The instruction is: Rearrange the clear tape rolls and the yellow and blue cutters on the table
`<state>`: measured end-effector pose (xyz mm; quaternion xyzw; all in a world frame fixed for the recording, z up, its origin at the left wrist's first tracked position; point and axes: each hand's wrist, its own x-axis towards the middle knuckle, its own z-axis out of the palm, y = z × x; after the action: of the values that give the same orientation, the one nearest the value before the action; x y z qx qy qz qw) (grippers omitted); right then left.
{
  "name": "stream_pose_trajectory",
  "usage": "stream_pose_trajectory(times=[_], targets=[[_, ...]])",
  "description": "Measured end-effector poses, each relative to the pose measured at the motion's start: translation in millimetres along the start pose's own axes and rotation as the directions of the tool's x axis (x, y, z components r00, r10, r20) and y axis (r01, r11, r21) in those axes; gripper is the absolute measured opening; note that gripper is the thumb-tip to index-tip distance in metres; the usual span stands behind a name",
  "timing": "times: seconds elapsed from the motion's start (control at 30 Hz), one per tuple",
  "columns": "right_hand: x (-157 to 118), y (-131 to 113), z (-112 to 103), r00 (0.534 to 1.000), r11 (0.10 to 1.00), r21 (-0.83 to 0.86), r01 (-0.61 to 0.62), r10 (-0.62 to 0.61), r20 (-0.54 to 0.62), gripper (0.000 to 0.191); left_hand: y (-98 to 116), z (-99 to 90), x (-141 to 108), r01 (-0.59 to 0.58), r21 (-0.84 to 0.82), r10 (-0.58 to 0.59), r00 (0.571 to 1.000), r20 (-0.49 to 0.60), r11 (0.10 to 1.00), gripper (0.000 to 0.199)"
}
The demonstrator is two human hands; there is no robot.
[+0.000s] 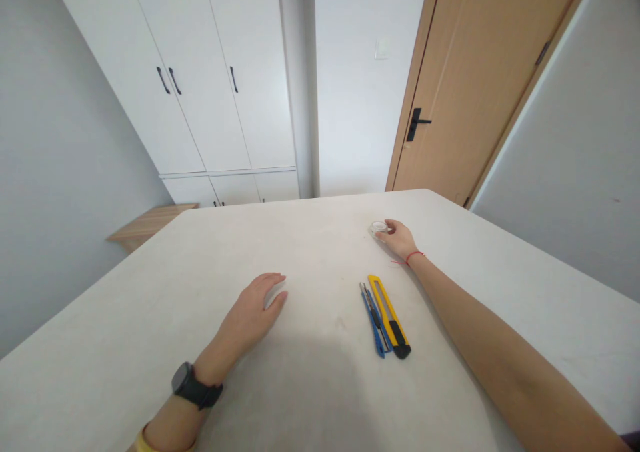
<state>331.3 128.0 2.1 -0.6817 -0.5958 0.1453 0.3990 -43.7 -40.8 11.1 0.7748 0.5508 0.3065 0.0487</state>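
Observation:
My right hand reaches to the far right part of the white table, its thumb and fingers around the side of a small clear round object, perhaps a glass or a roll of tape. Nearer to me lie two cutters side by side: a yellow one with a black end, and a slimmer blue one just left of it. My left hand rests on the table left of the cutters, thumb and fingers apart, holding nothing.
The white tabletop spreads out on all sides of my hands. Beyond it stand white cabinets and a wooden door. A wooden shelf sits past the far left edge.

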Motion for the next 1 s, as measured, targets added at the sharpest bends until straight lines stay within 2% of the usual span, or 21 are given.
stream_pose_trajectory(times=[0.47,0.6,0.7,0.77,0.87,0.93,1.0], targets=[[-0.5,0.5,-0.5,1.000,1.000,-0.006,0.003,-0.003,0.002,0.052,2.5,-0.9,-0.9,0.022,-0.021,-0.021,1.000,0.022,1.000,0.033],[-1.7,0.1,-1.4,1.000,1.000,0.011,0.004,-0.004,0.004,0.057,3.4,-1.9,-1.3,0.023,-0.021,-0.022,0.999,0.023,1.000,0.033],[-1.9,-2.9,-4.8,0.999,0.999,0.035,0.003,-0.002,-0.032,0.064,4.3,-3.0,-1.2,0.024,-0.019,-0.024,1.000,0.014,1.000,0.032],[-7.0,-7.3,-9.2,0.997,0.999,0.004,0.051,-0.051,-0.063,0.062,5.0,-3.6,-0.8,0.019,-0.018,-0.019,1.000,0.000,1.000,0.032],[-35.9,-17.5,-19.4,0.971,0.970,-0.059,0.238,-0.239,-0.013,0.053,5.6,-4.0,-0.2,0.008,-0.015,-0.008,1.000,0.001,1.000,0.032],[-72.8,-25.5,-28.8,0.924,0.925,-0.058,0.375,-0.367,0.109,0.052,5.4,-3.7,-0.2,-0.001,-0.012,0.001,1.000,0.006,1.000,0.033],[-118.6,-33.1,-39.9,0.855,0.882,-0.048,0.469,-0.441,0.273,0.055,4.9,-3.2,-0.5,-0.011,-0.006,0.011,1.000,0.007,1.000,0.034]])
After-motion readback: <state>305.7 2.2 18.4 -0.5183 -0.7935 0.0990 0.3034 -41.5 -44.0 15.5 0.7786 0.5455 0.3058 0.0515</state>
